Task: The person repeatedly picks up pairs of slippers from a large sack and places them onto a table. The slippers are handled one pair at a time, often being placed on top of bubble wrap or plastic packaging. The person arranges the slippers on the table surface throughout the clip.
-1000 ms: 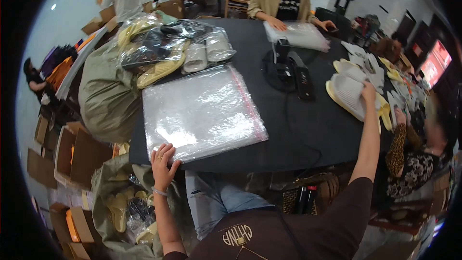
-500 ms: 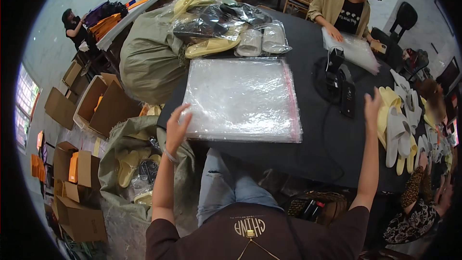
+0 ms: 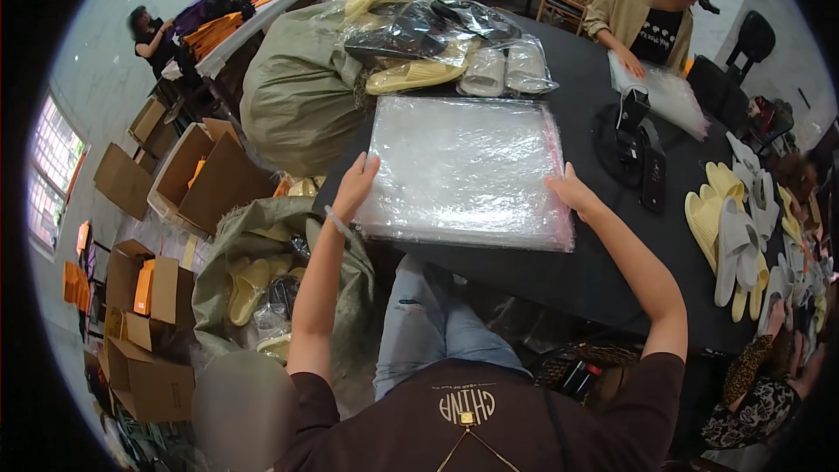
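A thick stack of clear plastic bags (image 3: 468,170) with a pinkish strip down its right side lies on the black-covered table, at its front left part. My left hand (image 3: 357,182) grips the stack's left edge, thumb on top and the other fingers hidden by the plastic. At the right edge, my right hand (image 3: 572,191) clasps the pink-striped side with its thumb over the top. Just beyond the stack sit bagged slippers (image 3: 415,79) in yellow, black and light grey.
A black stand-like device (image 3: 647,157) with a cable stands right of the stack. Unbagged yellow and grey slippers (image 3: 738,236) line the table's right. Across the table, a person's hand (image 3: 631,63) rests on more clear bags. Green sacks (image 3: 297,96) and cardboard boxes (image 3: 205,179) crowd the left.
Both my hands have come inward from beside the stack and taken hold of its two edges. The whole view has shifted somewhat.
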A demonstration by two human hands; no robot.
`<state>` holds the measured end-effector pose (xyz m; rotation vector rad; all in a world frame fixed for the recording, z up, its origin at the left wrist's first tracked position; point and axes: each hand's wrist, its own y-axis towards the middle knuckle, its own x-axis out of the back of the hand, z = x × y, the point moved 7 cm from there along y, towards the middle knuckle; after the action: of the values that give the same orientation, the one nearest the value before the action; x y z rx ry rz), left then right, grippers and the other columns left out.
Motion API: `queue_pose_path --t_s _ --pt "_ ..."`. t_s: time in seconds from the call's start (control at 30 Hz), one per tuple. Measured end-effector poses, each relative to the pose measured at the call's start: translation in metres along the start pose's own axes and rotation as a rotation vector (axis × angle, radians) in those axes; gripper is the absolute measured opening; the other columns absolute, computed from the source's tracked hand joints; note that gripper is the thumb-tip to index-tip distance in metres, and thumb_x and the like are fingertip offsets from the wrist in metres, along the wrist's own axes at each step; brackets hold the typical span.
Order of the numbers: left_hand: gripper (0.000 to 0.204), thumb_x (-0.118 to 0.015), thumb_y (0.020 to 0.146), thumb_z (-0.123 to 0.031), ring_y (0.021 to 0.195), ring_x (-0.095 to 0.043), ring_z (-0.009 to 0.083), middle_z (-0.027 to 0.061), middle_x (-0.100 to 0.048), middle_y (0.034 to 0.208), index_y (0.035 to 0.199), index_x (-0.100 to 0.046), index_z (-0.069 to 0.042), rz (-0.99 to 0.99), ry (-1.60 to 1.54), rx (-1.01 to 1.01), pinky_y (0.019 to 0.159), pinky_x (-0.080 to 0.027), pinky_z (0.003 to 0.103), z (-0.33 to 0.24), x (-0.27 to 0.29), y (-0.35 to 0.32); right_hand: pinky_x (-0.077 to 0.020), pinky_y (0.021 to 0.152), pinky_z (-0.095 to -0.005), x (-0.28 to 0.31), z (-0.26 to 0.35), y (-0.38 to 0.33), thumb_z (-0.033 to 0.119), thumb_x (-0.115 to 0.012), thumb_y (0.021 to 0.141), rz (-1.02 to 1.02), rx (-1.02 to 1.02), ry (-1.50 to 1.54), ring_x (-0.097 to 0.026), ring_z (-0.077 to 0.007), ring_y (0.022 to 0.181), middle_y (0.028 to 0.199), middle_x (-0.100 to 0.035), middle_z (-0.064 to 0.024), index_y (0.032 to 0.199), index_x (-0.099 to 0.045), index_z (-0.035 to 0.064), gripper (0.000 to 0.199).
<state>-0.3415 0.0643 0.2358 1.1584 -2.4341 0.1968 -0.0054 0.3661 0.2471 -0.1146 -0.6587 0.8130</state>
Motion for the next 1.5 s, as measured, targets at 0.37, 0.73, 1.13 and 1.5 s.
queue_pose_path --t_s 0.37,0.73,1.13,1.5 --pt "0.070 -0.051 0.092 -0.043 0.124 -0.046 0.0357 0.0293 -0.048 0.130 0.132 -0.038 0.013 0.063 -0.048 0.008 0.103 -0.035 0.035 -0.035 -0.010 -0.026 -0.0334 0.103 -0.0347 0.009 0.000 -0.011 0.021 -0.059 0.086 0.048 0.020 0.102 -0.042 -0.0276 0.125 0.138 -0.038 -0.0233 0.142 -0.013 -0.0088 0.078" --pt "0.044 -0.054 0.091 -0.031 0.113 -0.055 0.0333 0.0212 -0.058 0.120 0.116 -0.058 0.004 -0.367 -0.081 -0.138 0.093 -0.043 0.037 -0.030 0.012 -0.057 -0.0294 0.106 -0.0415 -0.090 0.124 -0.012 0.022 -0.055 0.091 -0.228 0.811 -0.526 -0.039 -0.0367 0.128 0.135 -0.043 -0.0243 0.127 -0.050 0.0007 0.042" --pt "0.019 -0.058 0.083 -0.012 0.091 -0.061 0.0311 0.0151 -0.064 0.096 0.098 -0.065 -0.004 -0.696 0.363 0.067 0.080 -0.048 0.037 0.200 0.137 -0.214 -0.0386 0.097 -0.0421 -0.201 0.132 -0.034 0.019 -0.049 0.093 -0.282 0.966 -0.619 -0.051 -0.0326 0.115 0.126 -0.054 -0.0161 0.115 -0.059 0.0037 0.029" --pt "0.068 -0.072 0.065 -0.014 0.123 -0.048 0.0294 0.0126 -0.057 0.125 0.127 -0.047 -0.004 0.299 1.240 0.740 0.103 -0.035 0.047 0.378 0.171 -0.309 -0.0346 0.101 -0.0411 -0.207 0.124 -0.043 0.021 -0.047 0.094 -0.371 0.971 -0.663 -0.048 -0.0292 0.117 0.128 -0.053 -0.0105 0.117 -0.058 0.0073 0.029"
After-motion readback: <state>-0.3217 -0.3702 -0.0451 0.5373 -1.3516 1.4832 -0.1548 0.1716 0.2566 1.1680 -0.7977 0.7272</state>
